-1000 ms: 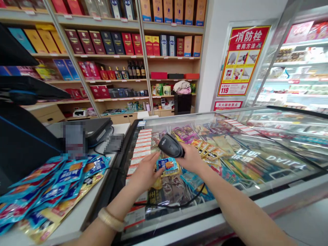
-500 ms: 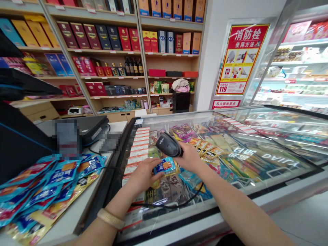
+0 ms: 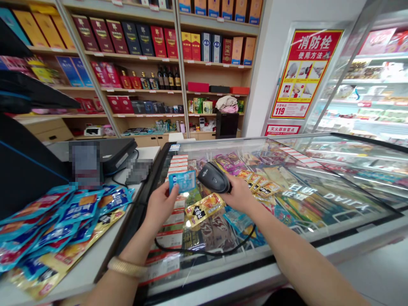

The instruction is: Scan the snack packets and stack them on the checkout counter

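Between its thumb and fingers, my left hand (image 3: 164, 199) pinches a small blue packet (image 3: 185, 182), whose pale printed side faces up. My right hand (image 3: 239, 193) is wrapped round a black handheld scanner (image 3: 214, 177), its head pointing left at the packet with a small gap between them. Below the scanner, a gold packet (image 3: 205, 209) lies on the glass top of the freezer (image 3: 204, 278). The scanner's black cable (image 3: 207, 253) loops over the glass under both hands.
Blue and gold packets (image 3: 68, 225) are heaped on the white counter (image 3: 84, 272) at the left, beside a black machine (image 3: 119, 151). More packages show under the freezer glass. Shelves of boxes and bottles (image 3: 140, 59) stand behind.
My left hand has lifted the blue packet, moved it left and turned it over. The gold packet beneath is now uncovered. The scanner stays in my right hand.
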### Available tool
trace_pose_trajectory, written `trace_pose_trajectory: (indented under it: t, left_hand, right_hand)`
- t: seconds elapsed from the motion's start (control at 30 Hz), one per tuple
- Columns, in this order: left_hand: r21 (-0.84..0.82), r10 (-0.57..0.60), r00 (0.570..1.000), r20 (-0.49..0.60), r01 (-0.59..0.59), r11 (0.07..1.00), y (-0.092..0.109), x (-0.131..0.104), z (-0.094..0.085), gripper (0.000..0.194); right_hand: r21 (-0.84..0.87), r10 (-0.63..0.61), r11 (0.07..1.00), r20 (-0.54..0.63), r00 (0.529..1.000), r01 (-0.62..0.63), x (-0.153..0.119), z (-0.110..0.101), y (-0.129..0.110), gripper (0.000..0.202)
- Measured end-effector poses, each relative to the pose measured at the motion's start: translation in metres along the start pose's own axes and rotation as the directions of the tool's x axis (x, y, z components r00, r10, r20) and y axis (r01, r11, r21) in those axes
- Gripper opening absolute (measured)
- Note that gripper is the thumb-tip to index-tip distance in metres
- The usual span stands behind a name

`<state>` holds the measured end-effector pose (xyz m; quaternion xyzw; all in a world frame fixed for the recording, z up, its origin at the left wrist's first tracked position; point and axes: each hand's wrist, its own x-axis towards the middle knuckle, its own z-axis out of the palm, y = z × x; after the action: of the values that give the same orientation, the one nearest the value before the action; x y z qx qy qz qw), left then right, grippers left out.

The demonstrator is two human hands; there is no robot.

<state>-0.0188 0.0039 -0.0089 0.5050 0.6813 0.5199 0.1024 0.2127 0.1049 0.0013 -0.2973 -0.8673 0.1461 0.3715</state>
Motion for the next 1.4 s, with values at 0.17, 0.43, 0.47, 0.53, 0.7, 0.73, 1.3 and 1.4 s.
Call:
trace_pose_trajectory:
  t: [0.17,0.43,0.47,0.53,0.7,0.73,1.3,1.4]
  left_hand:
    - [-0.327,-0.200,0.978,-0.059,0.170,0.929,-0.010,0.009,-0.009,0.048]
    - [-0.400,-0.201,0.980,0.005,0.186,0.897,-0.011,0.010,-0.012,0.049]
    - [-0.389,-0.193,0.981,0.014,0.183,0.903,-0.010,0.009,-0.013,0.049]
    - [-0.365,-0.177,0.984,0.029,0.175,0.914,-0.008,0.008,-0.013,0.048]
    - [-0.298,-0.170,0.985,0.034,0.172,0.939,-0.006,0.007,-0.014,0.048]
    - [-0.292,-0.171,0.985,0.032,0.173,0.941,-0.006,0.007,-0.014,0.047]
    - [-0.250,-0.135,0.991,0.025,0.137,0.959,-0.004,0.006,-0.016,0.041]
    - [-0.251,-0.133,0.991,0.029,0.136,0.958,-0.003,0.005,-0.016,0.040]
  right_hand:
    - [-0.001,-0.023,1.000,0.053,0.998,0.023,-0.001,0.000,0.000,0.014]
    - [-0.012,-0.090,0.996,0.158,0.983,0.093,-0.002,-0.002,-0.006,0.016]
    - [-0.019,-0.090,0.995,0.170,0.981,0.095,-0.002,-0.003,-0.007,0.015]
    - [-0.034,-0.088,0.995,0.190,0.978,0.096,-0.003,-0.003,-0.007,0.015]
    - [-0.062,-0.075,0.994,0.204,0.976,0.089,-0.003,-0.002,-0.006,0.016]
    - [-0.066,-0.073,0.994,0.205,0.976,0.089,-0.003,-0.001,-0.006,0.016]
    - [-0.056,-0.074,0.994,0.213,0.974,0.088,-0.003,-0.002,-0.007,0.016]
    - [-0.060,-0.071,0.995,0.208,0.976,0.085,-0.003,-0.002,-0.007,0.015]
